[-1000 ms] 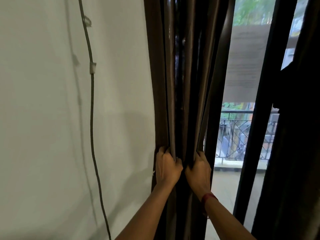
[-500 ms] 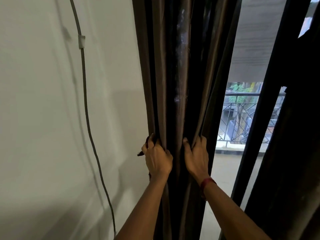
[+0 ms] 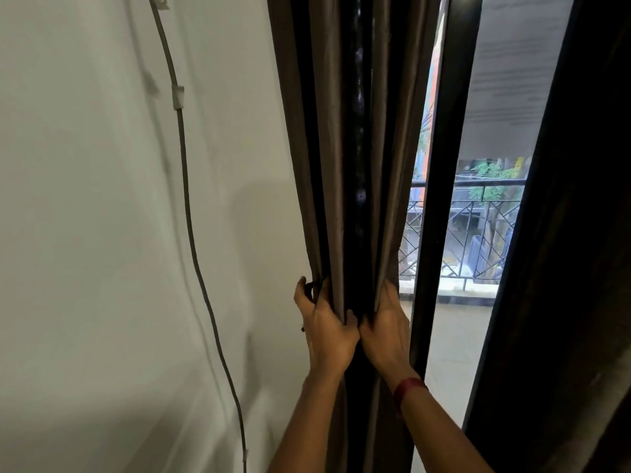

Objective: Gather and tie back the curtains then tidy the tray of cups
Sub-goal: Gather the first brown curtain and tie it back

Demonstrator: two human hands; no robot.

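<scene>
Left hand [image 3: 326,331] moved against right hand [image 3: 384,331], gripping curtain [image 3: 327,165]

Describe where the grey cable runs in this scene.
In the head view, the grey cable runs down the white wall on the left, clipped to it, left of the gathered brown curtain.

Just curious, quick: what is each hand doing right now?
Left hand: closed, gripping the brown curtain at its wall-side edge.
Right hand: closed, gripping the same curtain's window-side folds.
</scene>
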